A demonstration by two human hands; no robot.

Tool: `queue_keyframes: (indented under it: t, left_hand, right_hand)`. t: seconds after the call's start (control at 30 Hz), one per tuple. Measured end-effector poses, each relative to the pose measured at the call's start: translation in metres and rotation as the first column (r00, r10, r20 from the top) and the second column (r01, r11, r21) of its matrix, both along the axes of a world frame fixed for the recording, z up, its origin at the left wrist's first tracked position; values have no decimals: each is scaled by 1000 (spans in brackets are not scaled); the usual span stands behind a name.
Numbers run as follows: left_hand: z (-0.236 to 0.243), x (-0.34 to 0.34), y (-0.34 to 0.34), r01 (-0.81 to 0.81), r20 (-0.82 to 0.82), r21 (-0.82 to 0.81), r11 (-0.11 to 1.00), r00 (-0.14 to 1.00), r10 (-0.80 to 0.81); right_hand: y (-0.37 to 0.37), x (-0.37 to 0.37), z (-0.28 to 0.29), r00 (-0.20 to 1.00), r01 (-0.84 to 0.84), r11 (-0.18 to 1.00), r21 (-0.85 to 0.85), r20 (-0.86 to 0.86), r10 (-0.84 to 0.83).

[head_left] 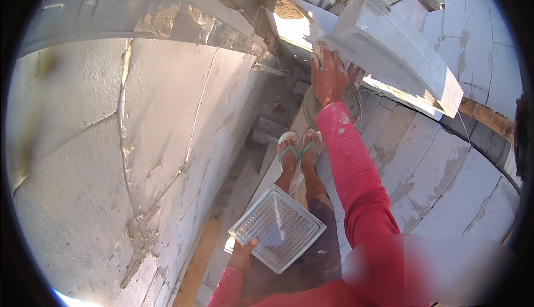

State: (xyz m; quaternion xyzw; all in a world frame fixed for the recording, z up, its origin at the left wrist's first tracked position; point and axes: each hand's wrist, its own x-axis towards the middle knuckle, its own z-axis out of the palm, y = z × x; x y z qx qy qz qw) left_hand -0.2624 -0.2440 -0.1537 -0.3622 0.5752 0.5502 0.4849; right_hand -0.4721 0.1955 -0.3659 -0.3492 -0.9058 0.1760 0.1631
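My left hand [242, 254] grips a glass block [278, 229] by its near left corner, with the thumb over the edge. The block is square and clear, with a fine grid pattern, and is held tilted in front of my legs. My right hand [330, 73] is stretched far ahead at the pale block wall's edge, fingers curled and close together. A greyish bit shows at its fingertips, too small to name. Under that wrist sits a round grey pan [350, 107], partly hidden by the hand and sleeve.
A large pale block wall [161, 112] with mortar joints rises on the left under a grey concrete beam [167, 18]. My sandalled feet stand on a narrow plank [267, 182]. A thick pale block [400, 45] juts out at the upper right, near a taut string and a wooden beam [486, 119].
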Motion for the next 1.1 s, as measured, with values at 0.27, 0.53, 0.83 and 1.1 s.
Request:
queue_keyframes:
  t: [0.27,0.53,0.83,1.1]
  left_hand:
    - [1,-4,5,-50,-15,36,998,999,51]
    - [6,-15,15,-47,-10,45,998,999,47]
    - [1,-20,12,28,-27,55,998,999,-27]
    - [-6,-11,1,-11,6,46,999,1000,11]
  right_hand:
    - [-50,7,16,988,29,947,-319,-134,-75]
    - [-50,-14,17,980,-85,258,-962,-128,-155]
    - [-29,-46,38,981,-141,-139,-980,-119,-155]
    - [-11,-16,31,998,22,99,-995,17,-52]
